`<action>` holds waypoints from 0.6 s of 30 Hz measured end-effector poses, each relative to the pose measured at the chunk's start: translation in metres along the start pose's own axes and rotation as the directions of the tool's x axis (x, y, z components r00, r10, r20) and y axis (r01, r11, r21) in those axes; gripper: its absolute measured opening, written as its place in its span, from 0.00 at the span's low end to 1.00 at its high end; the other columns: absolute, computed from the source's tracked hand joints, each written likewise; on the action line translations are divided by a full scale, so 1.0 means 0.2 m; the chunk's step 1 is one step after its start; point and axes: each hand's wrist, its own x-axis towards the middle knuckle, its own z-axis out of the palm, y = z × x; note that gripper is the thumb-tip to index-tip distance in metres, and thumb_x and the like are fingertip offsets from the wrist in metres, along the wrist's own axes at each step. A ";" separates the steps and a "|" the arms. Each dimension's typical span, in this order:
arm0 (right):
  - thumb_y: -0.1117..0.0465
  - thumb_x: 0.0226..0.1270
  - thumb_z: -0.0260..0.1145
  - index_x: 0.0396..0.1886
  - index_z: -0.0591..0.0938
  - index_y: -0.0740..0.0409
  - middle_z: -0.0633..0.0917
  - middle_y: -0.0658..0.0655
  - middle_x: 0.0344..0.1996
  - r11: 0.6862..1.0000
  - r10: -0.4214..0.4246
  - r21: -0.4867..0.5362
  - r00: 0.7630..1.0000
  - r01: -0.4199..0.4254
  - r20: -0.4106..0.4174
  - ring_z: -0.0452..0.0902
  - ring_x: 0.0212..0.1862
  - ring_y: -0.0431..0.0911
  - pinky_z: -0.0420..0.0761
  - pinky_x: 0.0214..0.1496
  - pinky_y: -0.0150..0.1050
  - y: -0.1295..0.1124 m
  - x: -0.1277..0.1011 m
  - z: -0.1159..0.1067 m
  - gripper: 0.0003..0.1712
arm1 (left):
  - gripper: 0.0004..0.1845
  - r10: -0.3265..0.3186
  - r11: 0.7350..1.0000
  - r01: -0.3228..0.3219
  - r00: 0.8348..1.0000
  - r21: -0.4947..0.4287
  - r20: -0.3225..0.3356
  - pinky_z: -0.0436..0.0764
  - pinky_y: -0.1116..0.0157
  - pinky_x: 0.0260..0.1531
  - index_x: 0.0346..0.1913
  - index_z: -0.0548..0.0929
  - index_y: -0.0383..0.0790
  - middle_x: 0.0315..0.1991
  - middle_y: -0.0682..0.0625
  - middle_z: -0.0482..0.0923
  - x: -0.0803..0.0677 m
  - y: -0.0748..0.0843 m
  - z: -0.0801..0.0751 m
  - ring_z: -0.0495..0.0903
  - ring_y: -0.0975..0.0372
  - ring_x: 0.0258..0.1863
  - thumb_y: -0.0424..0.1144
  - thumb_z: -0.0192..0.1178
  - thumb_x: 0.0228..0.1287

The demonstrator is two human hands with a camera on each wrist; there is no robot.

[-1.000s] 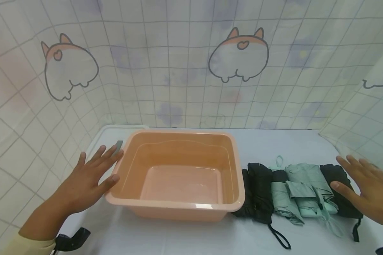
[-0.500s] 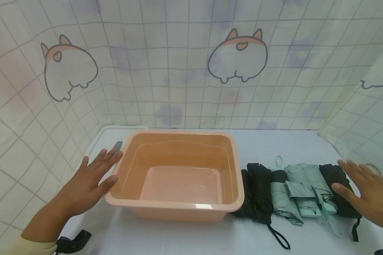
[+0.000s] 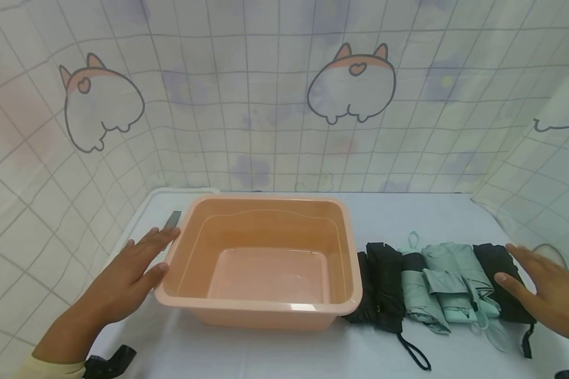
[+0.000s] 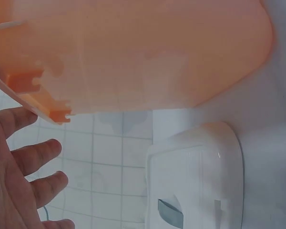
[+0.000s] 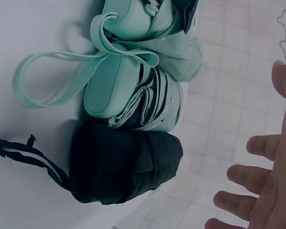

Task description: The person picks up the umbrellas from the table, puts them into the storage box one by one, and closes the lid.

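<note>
White tabletop (image 3: 275, 352) here, plain cloth-looking cover, and it's boxed in on the back and both sides by a curtain (image 3: 246, 105) printed with a pale grid and cartoon corgi butts (yes, with little hearts). A flat white lid-like piece (image 3: 170, 192) lies at the back left corner, partly hidden behind the tub.

The orange tub (image 3: 261, 310) sits left of centre, nothing inside it. The left hand (image 3: 128, 276) is flat just beside the tub's left wall, fingers (image 3: 158, 237) straight and spread, gripping nothing; from the head view the thumb looks like it's right at the rim, but I can't tell if it actually touches. The wrist view shows the palm open under the tub's rim.

Right of the tub is a row of folded umbrellas (image 3: 436, 284), black and mint ones alternating, packed against each other, the first black one touching the tub. Wrist straps trail toward the near edge. The right hand (image 3: 550, 292) is over the far right black umbrella (image 3: 498, 263), fingers loose and extended, holding nothing; contact isn't clear.
</note>
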 end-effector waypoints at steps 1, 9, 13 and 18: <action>0.34 0.79 0.50 0.80 0.44 0.70 0.55 0.86 0.69 1.000 0.001 -0.003 1.000 -0.001 0.009 0.54 0.64 0.84 0.56 0.57 0.81 0.00 0.01 0.00 0.53 | 0.32 -0.005 1.000 0.005 1.000 -0.006 -0.002 0.41 0.32 0.70 0.82 0.58 0.55 0.80 0.44 0.56 0.00 0.00 0.00 0.50 0.40 0.78 0.48 0.49 0.80; 0.33 0.78 0.51 0.75 0.53 0.77 0.65 0.89 0.60 0.999 0.021 -0.037 0.999 -0.019 0.046 0.63 0.58 0.85 0.65 0.53 0.79 0.02 0.03 0.01 0.53 | 0.31 -0.013 1.000 0.013 1.000 -0.023 0.001 0.41 0.35 0.72 0.82 0.56 0.55 0.80 0.44 0.57 -0.01 0.00 0.01 0.51 0.39 0.78 0.48 0.48 0.81; 0.33 0.77 0.52 0.73 0.56 0.78 0.65 0.89 0.59 0.999 0.037 -0.025 0.999 -0.036 0.036 0.63 0.58 0.85 0.65 0.54 0.78 0.04 0.03 0.02 0.53 | 0.32 -0.017 0.999 0.017 1.000 -0.031 0.008 0.40 0.37 0.73 0.82 0.55 0.56 0.80 0.43 0.56 -0.01 -0.01 0.02 0.50 0.39 0.78 0.47 0.47 0.81; 0.30 0.76 0.51 0.70 0.60 0.79 0.66 0.90 0.57 0.995 0.097 -0.023 0.993 -0.096 0.063 0.64 0.56 0.84 0.67 0.52 0.77 0.05 0.04 0.04 0.54 | 0.32 -0.015 0.999 0.015 1.000 -0.046 0.005 0.39 0.37 0.73 0.83 0.55 0.57 0.79 0.43 0.57 -0.01 -0.01 0.02 0.51 0.38 0.78 0.47 0.47 0.81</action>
